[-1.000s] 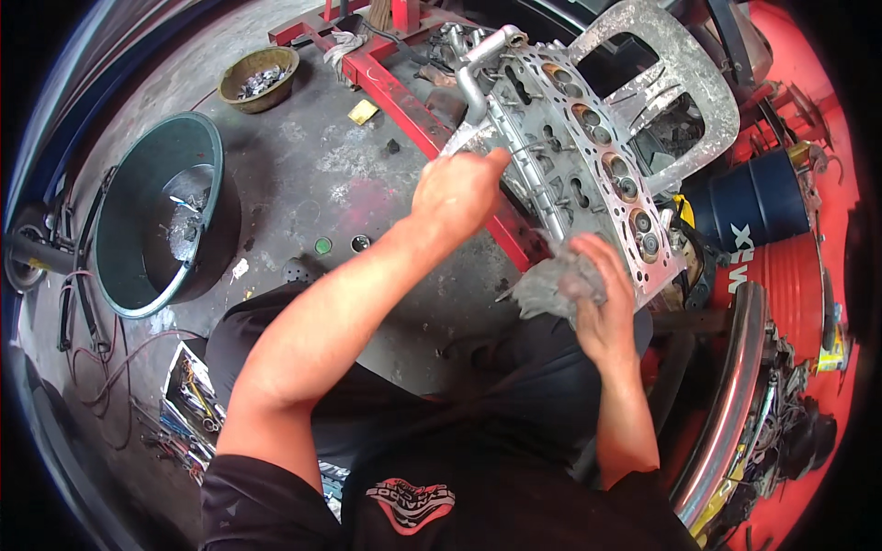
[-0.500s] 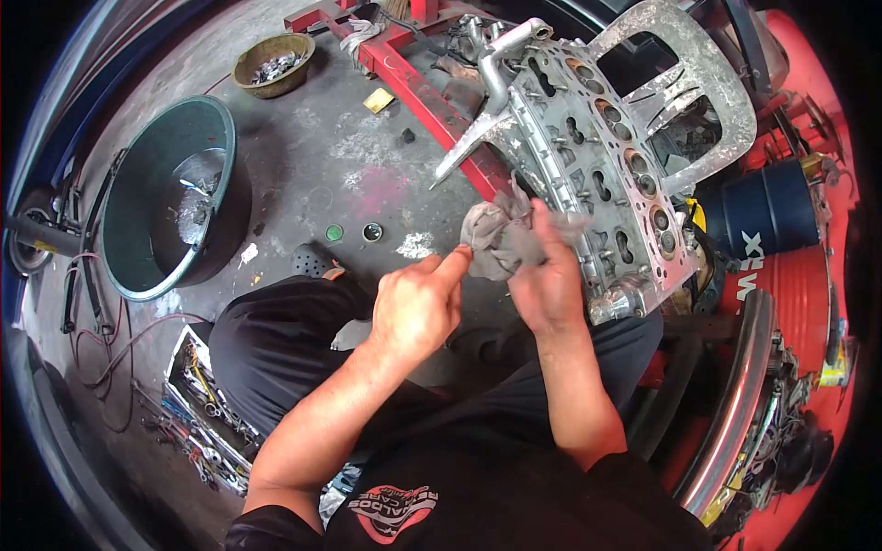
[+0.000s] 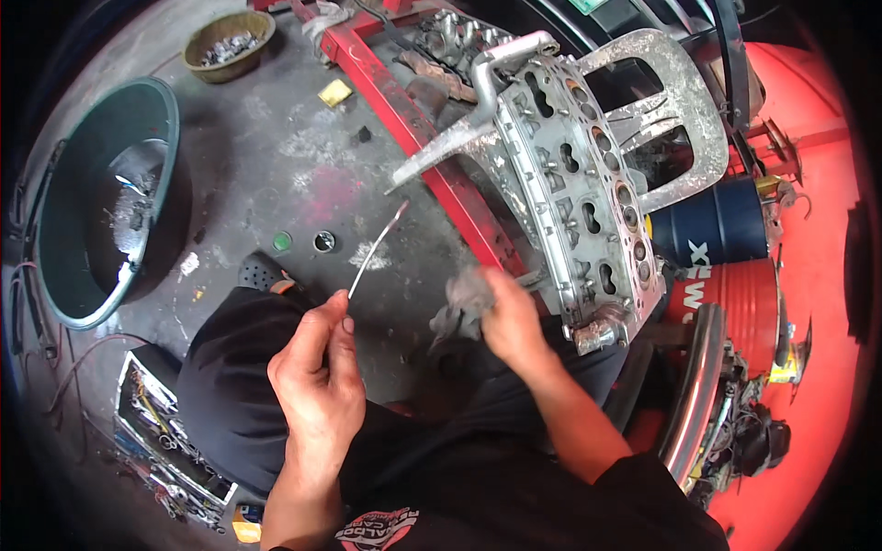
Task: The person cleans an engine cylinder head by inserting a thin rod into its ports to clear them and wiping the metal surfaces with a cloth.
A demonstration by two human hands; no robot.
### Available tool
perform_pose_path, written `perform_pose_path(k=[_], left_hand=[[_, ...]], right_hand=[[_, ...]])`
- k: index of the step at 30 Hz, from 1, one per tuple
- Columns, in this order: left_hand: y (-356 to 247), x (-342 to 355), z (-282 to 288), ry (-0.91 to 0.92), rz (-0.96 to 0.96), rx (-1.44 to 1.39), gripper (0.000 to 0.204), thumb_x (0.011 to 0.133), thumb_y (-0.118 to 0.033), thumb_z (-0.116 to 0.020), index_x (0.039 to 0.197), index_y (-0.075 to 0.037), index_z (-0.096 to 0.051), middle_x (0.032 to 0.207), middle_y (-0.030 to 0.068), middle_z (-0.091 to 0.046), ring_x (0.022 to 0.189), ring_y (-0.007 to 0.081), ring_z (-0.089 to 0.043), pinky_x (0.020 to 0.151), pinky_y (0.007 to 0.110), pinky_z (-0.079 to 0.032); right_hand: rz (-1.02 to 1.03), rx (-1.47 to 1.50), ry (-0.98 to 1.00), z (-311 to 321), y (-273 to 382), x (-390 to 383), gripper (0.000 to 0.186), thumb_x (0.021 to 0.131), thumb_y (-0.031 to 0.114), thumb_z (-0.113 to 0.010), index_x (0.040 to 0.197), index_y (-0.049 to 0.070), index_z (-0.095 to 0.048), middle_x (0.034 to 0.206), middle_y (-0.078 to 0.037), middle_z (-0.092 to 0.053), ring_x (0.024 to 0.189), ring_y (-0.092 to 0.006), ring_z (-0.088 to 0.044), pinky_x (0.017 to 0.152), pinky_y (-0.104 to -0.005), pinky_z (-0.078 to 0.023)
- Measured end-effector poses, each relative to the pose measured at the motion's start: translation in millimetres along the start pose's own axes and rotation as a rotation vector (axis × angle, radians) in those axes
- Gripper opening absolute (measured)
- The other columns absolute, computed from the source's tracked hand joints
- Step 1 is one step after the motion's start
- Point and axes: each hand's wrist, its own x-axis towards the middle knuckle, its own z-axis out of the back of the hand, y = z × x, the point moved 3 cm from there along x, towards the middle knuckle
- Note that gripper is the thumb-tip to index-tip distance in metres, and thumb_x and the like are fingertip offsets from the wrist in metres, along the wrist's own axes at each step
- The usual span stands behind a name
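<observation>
In front of me, my left hand (image 3: 322, 367) pinches a thin, silvery rod or wire (image 3: 372, 248) that points up and away. To its right, my right hand (image 3: 510, 321) grips a crumpled grey rag (image 3: 464, 303), slightly blurred. Just beyond that hand, an aluminium engine cylinder head (image 3: 574, 216), with valves, round ports and a curved metal pipe (image 3: 496, 64), rests on a mottled, weathered chair (image 3: 694, 119). A red steel frame (image 3: 386, 101) runs beside it.
A dark green tub (image 3: 69, 211) and brown basin (image 3: 207, 60) of metal parts sit on the floor, with two small round caps (image 3: 323, 241) and a yellow piece (image 3: 333, 92). A tool box (image 3: 165, 422) lies lower left; blue (image 3: 707, 220) and red (image 3: 735, 312) drums stand right.
My left hand has come down and left from the cylinder head, the thin rod now visible in it. My right hand, still holding the rag, has also moved left, away from the head.
</observation>
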Motion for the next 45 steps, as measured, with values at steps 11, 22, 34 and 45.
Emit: perform_pose_path(k=[11,22,34,45], left_hand=[[5.1,0.2,4.8,0.269,0.164,-0.151,0.019,0.087,0.009,-0.061,0.105,0.007,-0.067,0.087,0.0185,-0.071,0.069,0.0181,-0.069,0.063,0.027,-0.053],[-5.0,-2.9,-2.8,0.344,0.258,-0.171,0.017,0.089,0.006,-0.064,0.105,0.006,-0.067,0.088,0.0104,-0.071,0.078,0.0108,-0.063,0.073,0.023,-0.048],[-3.1,-6.8,-18.0,0.369,0.176,-0.162,0.018,0.090,0.008,-0.061,0.107,0.008,-0.065,0.090,0.0173,-0.072,0.076,0.0162,-0.072,0.068,0.025,-0.054],[-7.5,-7.9,-20.3,0.414,0.335,-0.166,0.018,0.089,0.003,-0.065,0.107,0.003,-0.068,0.088,0.0103,-0.071,0.082,0.0117,-0.064,0.076,0.025,-0.049]], right_hand=[[0.127,-0.626,0.005,141.3,66.3,65.3,0.040,0.069,-0.005,-0.062,0.108,0.002,-0.060,0.099,-0.022,-0.066,0.096,-0.0409,-0.064,0.084,-0.0469,-0.052],[0.551,-0.975,0.092,111.3,57.3,96.3,0.014,0.076,0.010,-0.061,0.090,0.007,-0.065,0.078,-0.015,-0.068,0.083,-0.0298,-0.070,0.104,-0.0570,-0.038],[0.059,-1.240,0.398,71.9,45.1,140.8,0.022,0.087,0.012,-0.059,0.105,0.007,-0.071,0.101,-0.012,-0.073,0.100,-0.0294,-0.070,0.105,-0.0774,-0.019],[-0.239,-1.016,0.314,81.8,49.3,164.2,0.028,0.087,0.012,-0.061,0.113,0.008,-0.071,0.109,-0.012,-0.072,0.109,-0.0303,-0.067,0.103,-0.0755,-0.027]])
